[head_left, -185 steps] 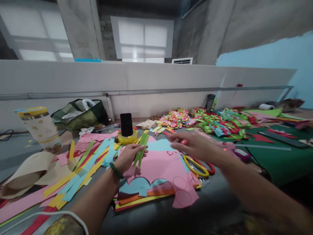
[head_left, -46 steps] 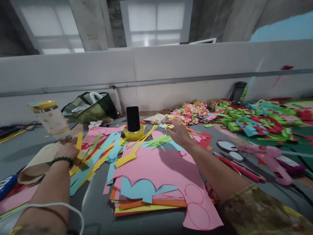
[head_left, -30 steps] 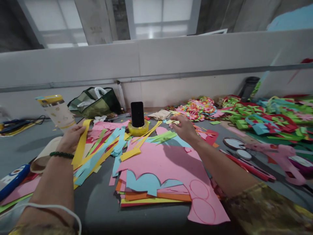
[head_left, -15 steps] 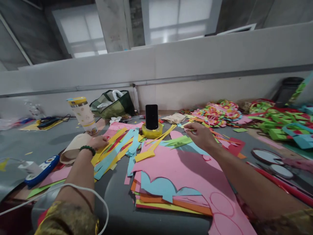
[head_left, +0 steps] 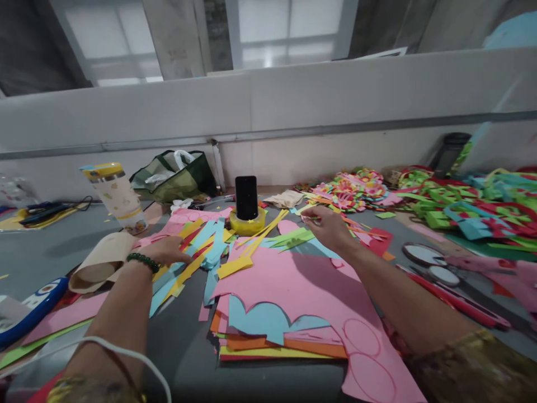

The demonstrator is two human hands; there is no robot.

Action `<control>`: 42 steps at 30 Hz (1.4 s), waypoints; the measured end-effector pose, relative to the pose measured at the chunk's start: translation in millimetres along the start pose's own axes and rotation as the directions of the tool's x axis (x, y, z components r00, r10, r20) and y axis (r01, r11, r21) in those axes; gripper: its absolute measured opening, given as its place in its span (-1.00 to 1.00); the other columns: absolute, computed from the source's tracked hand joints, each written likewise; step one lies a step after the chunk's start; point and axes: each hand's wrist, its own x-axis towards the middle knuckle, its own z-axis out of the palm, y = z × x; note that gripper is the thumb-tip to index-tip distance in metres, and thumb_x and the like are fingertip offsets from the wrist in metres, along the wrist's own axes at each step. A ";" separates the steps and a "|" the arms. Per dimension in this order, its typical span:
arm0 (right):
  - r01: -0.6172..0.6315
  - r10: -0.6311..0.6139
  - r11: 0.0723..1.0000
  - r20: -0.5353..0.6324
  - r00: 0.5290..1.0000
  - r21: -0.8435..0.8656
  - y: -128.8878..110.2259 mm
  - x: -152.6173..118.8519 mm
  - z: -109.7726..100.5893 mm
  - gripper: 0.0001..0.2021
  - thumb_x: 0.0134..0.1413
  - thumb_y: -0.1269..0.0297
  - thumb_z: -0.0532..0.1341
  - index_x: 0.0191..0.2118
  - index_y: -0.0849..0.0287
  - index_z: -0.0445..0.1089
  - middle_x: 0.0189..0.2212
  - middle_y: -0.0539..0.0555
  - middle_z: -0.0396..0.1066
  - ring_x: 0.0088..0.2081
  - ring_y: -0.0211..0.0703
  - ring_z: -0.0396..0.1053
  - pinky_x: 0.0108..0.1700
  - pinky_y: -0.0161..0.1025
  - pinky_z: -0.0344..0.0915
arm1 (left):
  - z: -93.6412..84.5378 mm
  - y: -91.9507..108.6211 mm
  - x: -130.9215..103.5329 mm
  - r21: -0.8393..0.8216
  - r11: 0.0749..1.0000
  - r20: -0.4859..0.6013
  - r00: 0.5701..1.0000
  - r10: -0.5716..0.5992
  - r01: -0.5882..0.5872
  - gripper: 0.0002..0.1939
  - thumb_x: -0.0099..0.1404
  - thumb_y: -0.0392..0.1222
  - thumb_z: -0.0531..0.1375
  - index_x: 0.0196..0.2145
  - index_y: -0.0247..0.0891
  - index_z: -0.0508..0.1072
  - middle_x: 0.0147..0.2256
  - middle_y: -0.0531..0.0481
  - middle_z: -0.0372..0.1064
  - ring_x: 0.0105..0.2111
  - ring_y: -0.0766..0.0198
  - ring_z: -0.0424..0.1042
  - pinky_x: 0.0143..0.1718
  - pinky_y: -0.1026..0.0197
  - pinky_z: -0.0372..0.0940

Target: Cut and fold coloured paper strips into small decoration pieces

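My left hand (head_left: 165, 251), with a green bead bracelet, lies over yellow and blue paper strips (head_left: 199, 252) left of the middle; its fingers point right, and whether they grip a strip cannot be made out. My right hand (head_left: 325, 226) is raised over the far edge of the pink sheet (head_left: 302, 280), its thumb and forefinger pinched on something small that I cannot make out. Below the pink sheet lies a stack of coloured sheets (head_left: 285, 347). Green strips (head_left: 296, 238) rest between the hands.
A phone (head_left: 246, 198) stands in a yellow tape roll (head_left: 247, 223). Further left are a tumbler (head_left: 117, 196), a cardboard tube (head_left: 100, 260) and a green bag (head_left: 176, 179). Paper flowers (head_left: 354, 190), green and red cutouts (head_left: 482, 207), and scissors (head_left: 444, 274) lie to the right.
The view has turned to the right, so things appear further left. My left hand has moved right and nearer over the strips. My right hand stays pinched above the pink sheet.
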 end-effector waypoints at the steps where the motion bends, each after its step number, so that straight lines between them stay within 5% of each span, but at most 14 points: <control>1: 0.001 -0.001 1.000 -0.001 1.000 0.003 -0.3 -0.2 0.1 -0.83 -0.03 0.38 0.14 -0.29 0.21 0.44 -0.32 0.13 0.47 -0.30 -0.12 0.39 -0.28 -0.20 0.32 | 1.2 1.8 -0.1 0.008 1.000 0.023 1.000 -0.005 0.005 -0.33 -0.12 0.05 0.20 -0.07 -0.38 0.36 -0.25 -0.21 0.47 -0.33 0.05 0.46 -0.43 0.23 0.27; 10: -0.062 0.065 0.978 -0.007 0.998 0.200 -11.0 0.8 -5.4 -0.83 -0.06 0.32 0.16 -0.33 0.20 0.46 -0.38 0.09 0.49 -0.34 -0.14 0.42 -0.30 -0.23 0.34 | 3.1 -4.3 2.9 0.068 0.998 0.018 1.000 0.011 -0.012 -0.67 -0.14 -0.14 0.16 -0.34 -0.26 0.37 -0.37 -0.04 0.44 -0.35 0.15 0.42 -0.48 0.29 0.20; 15: 0.040 -0.040 0.988 -0.004 0.999 0.151 -19.3 -2.7 -6.4 -0.83 -0.03 0.29 0.14 -0.36 0.19 0.47 -0.40 0.07 0.48 -0.40 -0.17 0.40 -0.34 -0.26 0.33 | 4.1 -11.5 7.8 0.068 0.998 -0.006 1.000 0.012 -0.012 -0.75 -0.15 -0.12 0.16 -0.44 -0.23 0.37 -0.40 -0.01 0.43 -0.36 0.17 0.40 -0.46 0.28 0.21; 23: 0.099 -0.102 0.994 0.067 0.993 0.044 -8.0 -1.0 0.5 -0.83 -0.02 0.31 0.13 -0.36 0.19 0.45 -0.39 0.08 0.47 -0.40 -0.18 0.39 -0.36 -0.27 0.32 | -8.1 -16.3 -2.9 0.001 0.998 -0.004 0.998 -0.057 0.057 -0.75 0.04 -0.08 0.06 -0.38 -0.26 0.40 -0.37 -0.07 0.46 -0.44 0.22 0.41 -0.49 0.29 0.25; 27: 0.119 -0.120 0.993 0.092 0.988 0.019 -8.8 -2.0 1.2 -0.82 0.00 0.28 0.12 -0.36 0.20 0.44 -0.43 0.08 0.46 -0.44 -0.19 0.38 -0.39 -0.28 0.31 | -10.6 -22.3 -1.8 0.012 0.998 -0.061 0.997 -0.053 0.054 -0.74 0.08 -0.10 0.03 -0.41 -0.27 0.44 -0.28 -0.14 0.48 -0.28 0.13 0.42 -0.30 0.22 0.27; 36: 0.126 -0.121 0.992 0.138 0.983 -0.025 -12.0 -3.4 0.4 -0.82 0.00 0.29 0.10 -0.36 0.17 0.44 -0.43 0.07 0.46 -0.47 -0.20 0.37 -0.43 -0.30 0.29 | -6.8 -26.5 1.3 -0.005 0.999 -0.096 0.994 -0.050 0.049 -0.49 -0.06 0.03 0.20 -0.15 -0.26 0.46 -0.05 -0.14 0.41 -0.10 0.07 0.38 -0.19 0.26 0.26; 42: 0.146 -0.137 0.988 0.151 0.979 -0.051 -15.5 -5.1 -1.8 -0.80 0.01 0.28 0.08 -0.35 0.17 0.44 -0.45 0.07 0.46 -0.48 -0.21 0.35 -0.45 -0.31 0.25 | 0.4 -17.7 7.7 -0.039 0.997 -0.102 0.993 -0.066 0.062 -0.48 -0.14 -0.01 0.27 -0.19 -0.29 0.48 -0.13 -0.22 0.45 -0.12 0.00 0.40 -0.22 0.21 0.27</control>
